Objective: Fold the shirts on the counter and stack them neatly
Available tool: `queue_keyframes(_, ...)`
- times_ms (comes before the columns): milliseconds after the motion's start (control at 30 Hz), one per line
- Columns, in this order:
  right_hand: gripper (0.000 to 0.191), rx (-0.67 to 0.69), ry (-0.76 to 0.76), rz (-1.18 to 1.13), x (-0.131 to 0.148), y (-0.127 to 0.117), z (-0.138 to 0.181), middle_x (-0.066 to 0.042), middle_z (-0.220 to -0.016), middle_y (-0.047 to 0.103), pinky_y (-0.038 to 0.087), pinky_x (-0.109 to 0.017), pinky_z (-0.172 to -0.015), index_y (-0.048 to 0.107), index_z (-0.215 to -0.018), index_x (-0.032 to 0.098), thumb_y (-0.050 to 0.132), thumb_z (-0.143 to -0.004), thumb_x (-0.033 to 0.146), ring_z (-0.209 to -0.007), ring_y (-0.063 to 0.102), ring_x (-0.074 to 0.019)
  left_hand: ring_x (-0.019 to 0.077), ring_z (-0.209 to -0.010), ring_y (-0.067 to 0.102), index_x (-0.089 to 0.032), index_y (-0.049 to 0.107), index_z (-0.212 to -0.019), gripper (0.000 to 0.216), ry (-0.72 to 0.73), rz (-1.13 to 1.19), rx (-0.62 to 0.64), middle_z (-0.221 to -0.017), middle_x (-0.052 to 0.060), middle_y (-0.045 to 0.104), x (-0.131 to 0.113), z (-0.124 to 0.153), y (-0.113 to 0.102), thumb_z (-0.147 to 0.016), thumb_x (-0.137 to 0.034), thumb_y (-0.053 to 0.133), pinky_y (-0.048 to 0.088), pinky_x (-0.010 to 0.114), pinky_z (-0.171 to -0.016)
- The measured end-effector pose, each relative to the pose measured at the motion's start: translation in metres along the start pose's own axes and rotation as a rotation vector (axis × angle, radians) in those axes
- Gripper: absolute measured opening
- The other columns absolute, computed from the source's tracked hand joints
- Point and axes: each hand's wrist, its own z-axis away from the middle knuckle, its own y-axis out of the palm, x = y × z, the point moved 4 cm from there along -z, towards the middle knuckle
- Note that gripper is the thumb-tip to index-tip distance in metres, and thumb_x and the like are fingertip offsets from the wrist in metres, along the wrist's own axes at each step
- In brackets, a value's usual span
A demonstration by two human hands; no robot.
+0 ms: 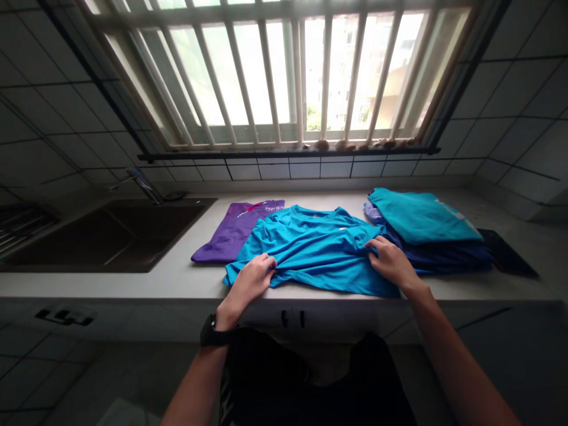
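Note:
A bright blue T-shirt [317,245] lies spread on the pale counter [177,275] in front of me, its neck toward the window. My left hand [251,281], with a black watch on the wrist, pinches the cloth near the shirt's lower left. My right hand [390,260] grips a bunched fold at the shirt's right side. Partly under the blue shirt, to its left, lies a folded purple shirt [235,231].
A stack of folded teal and dark blue shirts [421,228] sits at the right, beside a black mat [508,251]. A dark sink [110,234] with a tap [146,186] fills the counter's left. A barred window [284,71] is behind.

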Motion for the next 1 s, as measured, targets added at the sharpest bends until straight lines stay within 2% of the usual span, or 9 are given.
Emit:
queue_keyframes(167,0.026,0.246,-0.046,-0.17,0.0,-0.024,0.005,-0.006,-0.09,0.076,0.051,-0.032,-0.078,0.075,-0.07,0.023,0.052,-0.081,0.018,-0.082,0.07,-0.0239,0.0196,-0.077,0.064,-0.022,0.07,-0.087,0.025,0.096,0.25,0.422,-0.084,0.003,0.071,-0.009,0.024,-0.019,-0.09,-0.045,0.063,0.05,0.029,-0.07)
queue_keyframes(233,0.032,0.168,-0.002,-0.218,0.001,-0.028,-0.014,-0.007,-0.096,0.078,0.052,-0.033,-0.085,0.077,-0.074,0.022,0.047,-0.084,0.018,-0.089,0.071,-0.0247,0.0198,-0.077,0.066,-0.022,0.073,-0.092,0.035,0.076,0.31,0.506,-0.083,0.003,0.073,-0.011,0.016,-0.026,-0.09,-0.055,0.064,0.051,0.027,-0.069)
queue_keyframes(333,0.035,-0.005,0.079,-0.168,0.006,-0.02,-0.058,-0.015,-0.127,0.074,0.048,-0.036,-0.105,0.077,-0.111,0.017,0.054,-0.085,0.018,-0.118,0.068,-0.0295,0.0254,-0.097,0.07,-0.022,0.074,-0.105,0.036,0.05,0.209,0.282,-0.104,0.008,0.076,-0.009,-0.02,-0.026,-0.093,-0.052,0.059,0.055,0.033,-0.084)
queue_keyframes(467,0.041,0.099,0.304,0.009,0.007,0.013,-0.11,-0.028,-0.132,0.068,0.05,-0.042,-0.105,0.07,-0.122,0.009,0.069,-0.086,0.028,-0.126,0.064,-0.0377,0.034,-0.129,0.06,-0.02,0.071,-0.122,0.04,0.001,-0.102,0.197,-0.136,0.018,0.067,-0.001,-0.059,-0.005,-0.086,-0.035,0.065,0.051,0.043,-0.103)
queue_keyframes(633,0.008,0.334,0.247,-0.084,0.006,0.03,-0.129,-0.014,-0.088,0.077,0.057,-0.034,-0.08,0.073,-0.081,0.014,0.07,-0.08,0.022,-0.088,0.073,-0.0283,0.0255,-0.092,0.072,-0.025,0.077,-0.096,0.019,0.081,-0.004,0.456,-0.102,0.008,0.077,-0.005,-0.045,-0.018,-0.083,-0.036,0.068,0.054,0.03,-0.079)
queue_keyframes(767,0.02,0.504,0.007,-0.459,0.018,0.02,-0.121,-0.004,-0.087,0.078,0.057,-0.027,-0.073,0.075,-0.085,0.017,0.074,-0.065,0.016,-0.081,0.071,-0.0213,0.022,-0.064,0.068,-0.024,0.078,-0.087,0.023,0.019,0.245,0.747,-0.078,0.004,0.075,-0.015,-0.039,-0.038,-0.081,-0.046,0.073,0.051,0.029,-0.06)
queue_keyframes(833,0.026,0.59,-0.065,-0.632,0.03,0.012,-0.113,-0.001,-0.088,0.079,0.058,-0.028,-0.075,0.077,-0.086,0.019,0.075,-0.06,0.017,-0.082,0.071,-0.0208,0.0238,-0.07,0.071,-0.023,0.077,-0.096,0.027,0.03,0.249,0.554,-0.083,0.005,0.075,-0.018,-0.06,-0.045,-0.083,-0.047,0.071,0.055,0.032,-0.066)
queue_keyframes(933,0.019,0.693,-0.155,-0.767,0.055,-0.006,-0.097,0.0,-0.079,0.077,0.059,-0.03,-0.074,0.076,-0.077,0.019,0.076,-0.06,0.027,-0.077,0.07,-0.0206,0.0345,-0.114,0.069,-0.019,0.071,-0.12,0.052,0.11,0.091,0.061,-0.119,0.014,0.073,-0.021,-0.096,-0.051,-0.072,-0.037,0.083,0.054,0.045,-0.099)
queue_keyframes(1000,0.021,0.747,-0.257,-0.817,0.076,-0.022,-0.084,-0.002,-0.076,0.076,0.059,-0.033,-0.076,0.076,-0.075,0.017,0.079,-0.062,0.033,-0.077,0.07,-0.0215,0.0409,-0.144,0.047,-0.018,0.06,-0.14,0.088,0.211,0.063,-0.009,-0.15,0.021,0.055,-0.029,-0.109,-0.044,-0.06,-0.033,0.092,0.041,0.053,-0.117)
